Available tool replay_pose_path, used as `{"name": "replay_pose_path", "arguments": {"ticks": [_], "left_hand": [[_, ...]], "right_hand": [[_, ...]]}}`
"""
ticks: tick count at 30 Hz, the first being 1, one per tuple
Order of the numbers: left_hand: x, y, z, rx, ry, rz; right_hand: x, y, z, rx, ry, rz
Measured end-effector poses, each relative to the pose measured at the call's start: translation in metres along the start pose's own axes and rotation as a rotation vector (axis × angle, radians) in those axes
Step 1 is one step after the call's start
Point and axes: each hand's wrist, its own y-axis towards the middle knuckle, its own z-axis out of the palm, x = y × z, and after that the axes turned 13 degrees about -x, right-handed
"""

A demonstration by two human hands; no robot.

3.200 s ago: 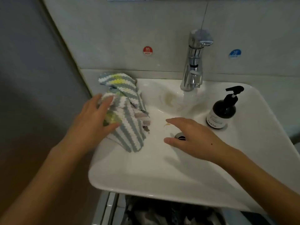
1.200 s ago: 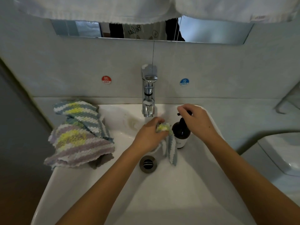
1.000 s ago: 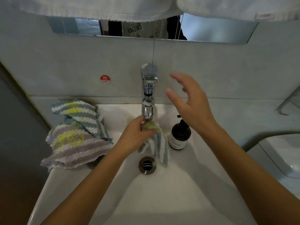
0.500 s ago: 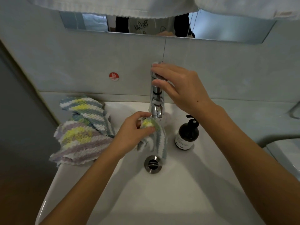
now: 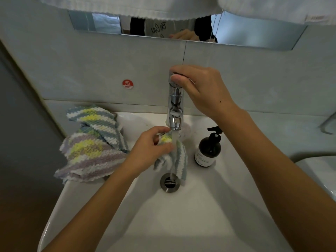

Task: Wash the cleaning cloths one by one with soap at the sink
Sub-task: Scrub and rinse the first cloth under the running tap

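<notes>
My left hand [image 5: 149, 151] grips a striped grey, white and yellow cloth [image 5: 177, 160] under the chrome tap [image 5: 175, 106]. Water runs from the spout over the cloth and down to the drain [image 5: 170, 182]. My right hand [image 5: 201, 88] holds the tap's top handle, fingers curled over it. A dark soap pump bottle [image 5: 208, 150] stands in the white sink [image 5: 181, 224], just right of the cloth. A pile of striped cloths [image 5: 92, 142] lies on the sink's left rim.
Tiled wall behind carries a red HOT sticker [image 5: 127, 84]. A mirror strip [image 5: 254, 31] and hanging white towels [image 5: 163, 6] are above. A white toilet edge [image 5: 320, 170] shows at the right. A dark wall [image 5: 21, 124] stands at the left.
Water now runs from the tap onto the cloth. My right hand stays gripping the tap handle; my left hand keeps the cloth under the spout.
</notes>
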Motion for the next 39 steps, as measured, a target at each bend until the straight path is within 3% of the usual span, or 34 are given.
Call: {"name": "replay_pose_path", "arguments": {"ticks": [16, 23, 28, 34, 39], "left_hand": [[0.008, -0.016, 0.008, 0.041, 0.074, -0.007], [0.001, -0.014, 0.018, 0.035, 0.109, 0.027], [-0.002, -0.002, 0.035, 0.028, 0.092, 0.035], [-0.004, 0.011, 0.060, 0.017, 0.126, 0.075], [-0.002, 0.016, 0.075, -0.005, 0.128, 0.078]], "right_hand": [[0.005, -0.014, 0.002, -0.023, 0.021, 0.044], [0.008, -0.037, -0.006, 0.117, 0.022, 0.132], [-0.014, -0.078, -0.029, -0.133, 0.018, 0.466], [-0.037, -0.116, -0.034, 0.086, -0.083, 0.840], [-0.036, -0.119, -0.020, 0.085, 0.208, 1.189]]}}
